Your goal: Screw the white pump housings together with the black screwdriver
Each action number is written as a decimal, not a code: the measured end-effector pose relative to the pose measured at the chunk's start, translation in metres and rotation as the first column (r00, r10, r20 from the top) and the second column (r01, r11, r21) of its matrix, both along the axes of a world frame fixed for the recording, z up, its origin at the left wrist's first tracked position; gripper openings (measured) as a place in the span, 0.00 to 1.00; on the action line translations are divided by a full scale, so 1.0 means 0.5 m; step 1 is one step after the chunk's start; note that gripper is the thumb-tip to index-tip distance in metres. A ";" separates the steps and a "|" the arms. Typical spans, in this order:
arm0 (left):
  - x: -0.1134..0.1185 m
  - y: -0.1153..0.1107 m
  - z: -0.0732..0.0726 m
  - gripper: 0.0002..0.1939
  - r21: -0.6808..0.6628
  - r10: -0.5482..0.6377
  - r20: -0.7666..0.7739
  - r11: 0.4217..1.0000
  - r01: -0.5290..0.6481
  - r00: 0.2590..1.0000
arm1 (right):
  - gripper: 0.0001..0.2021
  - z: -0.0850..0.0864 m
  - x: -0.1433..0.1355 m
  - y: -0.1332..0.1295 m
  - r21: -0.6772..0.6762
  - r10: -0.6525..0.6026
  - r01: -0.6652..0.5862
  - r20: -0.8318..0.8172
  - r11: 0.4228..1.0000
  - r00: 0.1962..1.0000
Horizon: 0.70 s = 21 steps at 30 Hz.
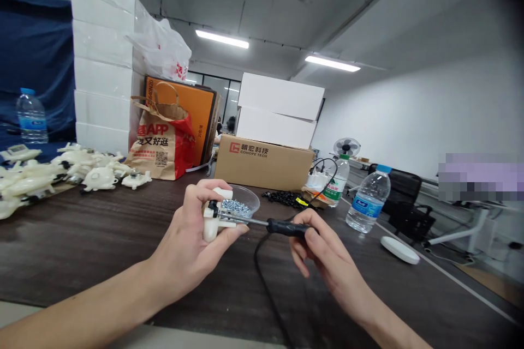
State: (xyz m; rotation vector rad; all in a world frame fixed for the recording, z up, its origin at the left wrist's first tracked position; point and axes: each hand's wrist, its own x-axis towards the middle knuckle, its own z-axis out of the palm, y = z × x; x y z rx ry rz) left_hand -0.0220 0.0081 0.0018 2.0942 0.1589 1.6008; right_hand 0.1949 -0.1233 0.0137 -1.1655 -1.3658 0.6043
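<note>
The left hand (192,240) clenched a white plastic part (213,221), steadying it while the right hand (317,245), at three o'clock, gripped the screwdriver (270,224) against it.

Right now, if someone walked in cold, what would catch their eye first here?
Front and centre, the left hand grips a small white plastic part while the right hand holds a black-handled screwdriver with its tip at that part. Just behind sits a clear plastic bowl of silver screws on the dark wooden table. At far left lies a heap of white plastic pieces.
</note>
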 end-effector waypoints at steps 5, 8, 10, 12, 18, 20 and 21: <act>-0.004 0.004 0.003 0.22 0.068 -0.018 -0.056 0.997 0.022 0.998 | 0.19 0.001 0.015 -0.012 0.055 -0.071 0.063 0.144 0.996 0.987; -0.006 0.010 0.003 0.23 0.105 -0.012 -0.083 0.994 0.020 0.996 | 0.23 0.007 0.017 -0.010 -0.038 -0.045 0.049 0.092 0.998 0.995; -0.006 0.013 0.003 0.24 0.129 -0.020 -0.083 0.991 0.031 0.996 | 0.25 0.010 0.017 -0.003 -0.133 0.000 0.004 0.026 0.991 1.000; -0.005 0.011 0.004 0.24 0.142 -0.021 -0.091 0.989 0.034 0.996 | 0.25 0.013 0.018 0.004 -0.170 0.014 -0.010 0.023 0.985 1.000; 0.003 -0.005 0.011 0.30 -0.207 -0.059 -0.164 0.978 0.024 0.985 | 0.16 0.022 0.019 -0.007 0.087 -0.191 0.170 0.480 0.982 0.856; 0.005 -0.006 0.013 0.32 -0.302 -0.097 -0.191 0.953 0.035 0.977 | 0.11 0.023 0.011 -0.016 0.151 -0.220 0.160 0.613 0.975 0.759; 0.006 -0.005 0.013 0.32 -0.333 -0.117 -0.205 0.942 0.043 0.972 | 0.09 0.022 0.006 -0.020 0.167 -0.216 0.139 0.670 0.976 0.710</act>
